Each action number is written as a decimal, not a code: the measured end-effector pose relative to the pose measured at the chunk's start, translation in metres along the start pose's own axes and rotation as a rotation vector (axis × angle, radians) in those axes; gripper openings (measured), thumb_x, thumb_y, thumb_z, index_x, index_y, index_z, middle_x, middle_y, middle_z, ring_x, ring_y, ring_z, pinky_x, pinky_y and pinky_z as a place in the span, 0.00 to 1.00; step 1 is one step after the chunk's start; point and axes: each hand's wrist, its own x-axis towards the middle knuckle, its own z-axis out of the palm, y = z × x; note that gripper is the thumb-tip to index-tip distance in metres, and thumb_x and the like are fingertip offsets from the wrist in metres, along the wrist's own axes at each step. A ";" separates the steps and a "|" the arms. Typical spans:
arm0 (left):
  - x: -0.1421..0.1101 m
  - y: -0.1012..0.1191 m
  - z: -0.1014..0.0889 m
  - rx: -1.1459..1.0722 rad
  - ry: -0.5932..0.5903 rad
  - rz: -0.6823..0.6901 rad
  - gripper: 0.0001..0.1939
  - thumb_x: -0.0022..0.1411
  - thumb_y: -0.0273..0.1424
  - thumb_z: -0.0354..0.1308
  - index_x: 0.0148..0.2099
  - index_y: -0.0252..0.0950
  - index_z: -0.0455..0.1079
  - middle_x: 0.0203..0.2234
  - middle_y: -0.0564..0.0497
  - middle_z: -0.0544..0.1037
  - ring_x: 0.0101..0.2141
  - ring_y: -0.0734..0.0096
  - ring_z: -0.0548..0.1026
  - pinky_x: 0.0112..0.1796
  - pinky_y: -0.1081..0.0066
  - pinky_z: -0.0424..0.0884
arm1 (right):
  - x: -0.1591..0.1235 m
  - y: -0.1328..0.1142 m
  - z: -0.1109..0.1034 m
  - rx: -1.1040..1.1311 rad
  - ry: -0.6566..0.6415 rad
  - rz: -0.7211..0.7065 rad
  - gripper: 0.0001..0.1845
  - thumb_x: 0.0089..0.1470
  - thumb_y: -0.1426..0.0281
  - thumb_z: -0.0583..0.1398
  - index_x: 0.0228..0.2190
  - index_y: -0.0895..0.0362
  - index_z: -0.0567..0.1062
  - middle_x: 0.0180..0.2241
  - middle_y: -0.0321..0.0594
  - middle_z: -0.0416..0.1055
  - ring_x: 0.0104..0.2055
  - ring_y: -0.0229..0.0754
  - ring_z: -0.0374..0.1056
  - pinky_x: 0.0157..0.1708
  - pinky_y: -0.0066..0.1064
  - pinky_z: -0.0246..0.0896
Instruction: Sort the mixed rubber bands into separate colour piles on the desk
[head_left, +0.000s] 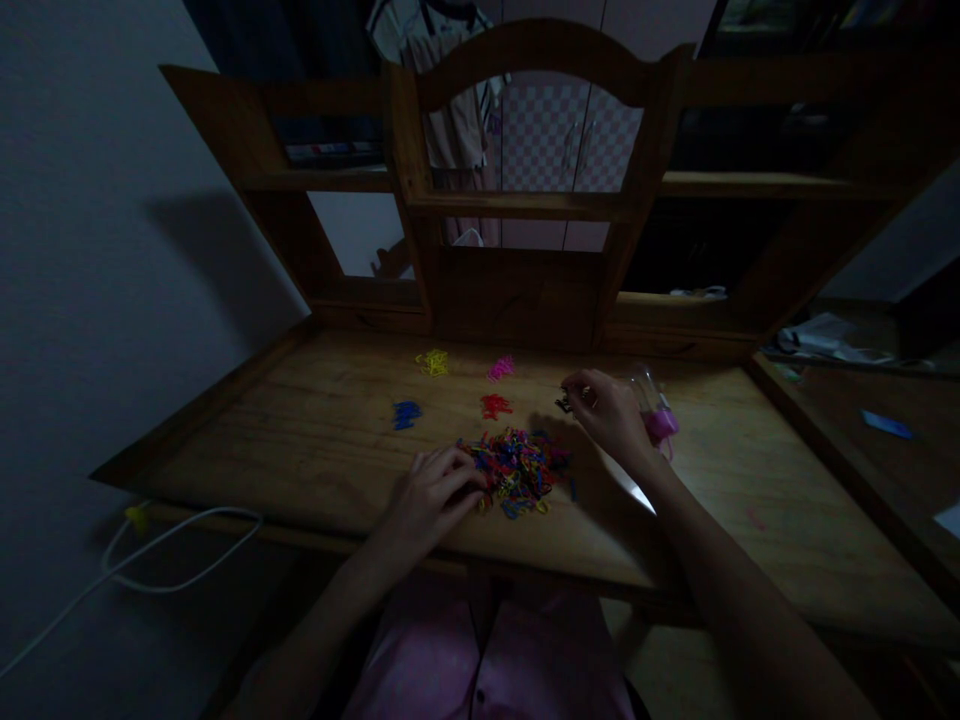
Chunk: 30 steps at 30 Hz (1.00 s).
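Multicoloured heap of small hooked pieces (519, 470) lies near front edge of wooden surface (307, 440); left hand (433, 490) curls at it, right hand (611, 412) at small black pieces (562, 404); can't tell if pinching.

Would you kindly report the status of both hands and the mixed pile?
Left hand at mixed pile, left side. Right hand at black pieces. Pink-capped container beside right hand, apparently not blocking.

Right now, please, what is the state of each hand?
Left hand: partly curled at the mixed pile; cannot tell whether it grips anything.
Right hand: bent at the black pieces; cannot tell whether it holds one.
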 end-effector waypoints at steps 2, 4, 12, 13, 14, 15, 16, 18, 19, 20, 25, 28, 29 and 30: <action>0.001 0.001 0.000 -0.018 0.024 -0.012 0.04 0.62 0.29 0.58 0.40 0.40 0.72 0.39 0.51 0.74 0.44 0.65 0.70 0.46 0.63 0.62 | 0.000 0.000 0.000 -0.010 -0.003 0.007 0.09 0.53 0.74 0.55 0.35 0.56 0.75 0.33 0.41 0.73 0.33 0.42 0.68 0.32 0.30 0.58; 0.001 0.002 0.000 -0.044 0.048 -0.023 0.03 0.62 0.29 0.58 0.39 0.40 0.72 0.40 0.50 0.73 0.44 0.65 0.70 0.46 0.64 0.62 | 0.000 -0.001 0.000 -0.014 -0.009 0.011 0.09 0.53 0.74 0.55 0.35 0.56 0.75 0.33 0.42 0.73 0.33 0.42 0.69 0.32 0.30 0.58; 0.009 0.005 -0.001 -0.321 0.120 -0.182 0.04 0.62 0.32 0.57 0.39 0.39 0.71 0.38 0.50 0.76 0.42 0.66 0.74 0.43 0.67 0.69 | 0.001 0.001 0.001 0.018 0.008 0.009 0.09 0.54 0.74 0.55 0.35 0.56 0.75 0.34 0.42 0.73 0.33 0.42 0.69 0.32 0.31 0.59; 0.010 0.005 -0.002 -0.373 0.122 -0.239 0.05 0.62 0.33 0.57 0.40 0.39 0.71 0.38 0.51 0.77 0.40 0.67 0.75 0.41 0.69 0.70 | 0.001 0.000 0.001 0.031 0.014 0.013 0.08 0.54 0.73 0.56 0.34 0.56 0.75 0.34 0.42 0.74 0.34 0.42 0.69 0.33 0.31 0.59; 0.011 0.005 -0.002 -0.418 0.123 -0.299 0.07 0.62 0.35 0.57 0.40 0.39 0.71 0.37 0.51 0.77 0.38 0.68 0.76 0.38 0.70 0.71 | 0.001 -0.001 0.000 0.052 0.014 0.019 0.08 0.54 0.73 0.56 0.35 0.56 0.75 0.34 0.42 0.74 0.34 0.42 0.69 0.33 0.31 0.59; 0.012 0.005 -0.002 -0.457 0.132 -0.349 0.08 0.61 0.36 0.57 0.40 0.39 0.71 0.36 0.51 0.77 0.36 0.68 0.76 0.37 0.71 0.71 | 0.001 -0.003 -0.001 0.083 0.005 0.029 0.08 0.55 0.72 0.56 0.35 0.56 0.75 0.34 0.42 0.74 0.34 0.41 0.69 0.33 0.31 0.59; 0.014 0.005 -0.002 -0.495 0.152 -0.386 0.08 0.61 0.37 0.58 0.40 0.38 0.70 0.35 0.52 0.77 0.36 0.68 0.76 0.36 0.72 0.72 | 0.001 -0.007 -0.002 0.130 -0.018 0.043 0.08 0.56 0.70 0.56 0.35 0.56 0.76 0.33 0.41 0.74 0.33 0.41 0.69 0.32 0.31 0.60; 0.017 0.005 -0.001 -0.571 0.201 -0.416 0.09 0.58 0.38 0.60 0.38 0.37 0.70 0.34 0.52 0.77 0.37 0.68 0.76 0.36 0.73 0.72 | 0.000 -0.018 -0.004 0.265 -0.109 0.074 0.10 0.58 0.66 0.56 0.36 0.56 0.76 0.33 0.41 0.74 0.31 0.39 0.68 0.29 0.29 0.60; 0.019 0.005 0.000 -0.612 0.223 -0.421 0.10 0.57 0.38 0.61 0.38 0.37 0.70 0.34 0.52 0.77 0.38 0.68 0.76 0.37 0.73 0.72 | -0.001 -0.026 -0.005 0.341 -0.169 0.080 0.11 0.59 0.64 0.56 0.37 0.56 0.76 0.33 0.40 0.74 0.29 0.38 0.67 0.27 0.28 0.59; 0.021 0.006 0.001 -0.655 0.238 -0.426 0.10 0.56 0.38 0.61 0.37 0.37 0.69 0.34 0.52 0.77 0.39 0.68 0.76 0.38 0.73 0.73 | -0.002 -0.034 -0.005 0.416 -0.231 0.073 0.12 0.59 0.62 0.57 0.38 0.56 0.77 0.33 0.40 0.74 0.28 0.37 0.67 0.26 0.27 0.59; 0.029 0.017 0.003 -0.794 0.226 -0.437 0.11 0.56 0.36 0.62 0.40 0.36 0.69 0.35 0.51 0.77 0.39 0.69 0.77 0.38 0.73 0.74 | -0.013 -0.064 0.000 0.676 -0.458 -0.060 0.20 0.50 0.62 0.66 0.45 0.54 0.75 0.36 0.38 0.75 0.29 0.35 0.67 0.29 0.26 0.61; 0.031 0.025 0.002 -0.810 0.216 -0.417 0.11 0.57 0.34 0.62 0.41 0.36 0.70 0.36 0.50 0.78 0.38 0.70 0.78 0.39 0.73 0.75 | -0.016 -0.068 0.003 0.717 -0.471 -0.081 0.15 0.51 0.63 0.65 0.41 0.54 0.77 0.37 0.39 0.75 0.32 0.36 0.68 0.32 0.27 0.63; 0.031 0.027 0.002 -0.804 0.215 -0.417 0.11 0.57 0.34 0.62 0.42 0.36 0.70 0.35 0.50 0.78 0.37 0.70 0.78 0.38 0.73 0.75 | -0.017 -0.067 0.004 0.720 -0.467 -0.082 0.13 0.52 0.63 0.64 0.39 0.55 0.78 0.36 0.38 0.75 0.32 0.36 0.68 0.32 0.27 0.63; 0.032 0.029 0.002 -0.796 0.215 -0.419 0.11 0.57 0.34 0.62 0.42 0.36 0.70 0.35 0.50 0.78 0.37 0.70 0.78 0.38 0.73 0.75 | -0.017 -0.066 0.004 0.721 -0.461 -0.082 0.12 0.53 0.63 0.64 0.38 0.55 0.78 0.34 0.38 0.76 0.31 0.36 0.68 0.32 0.27 0.63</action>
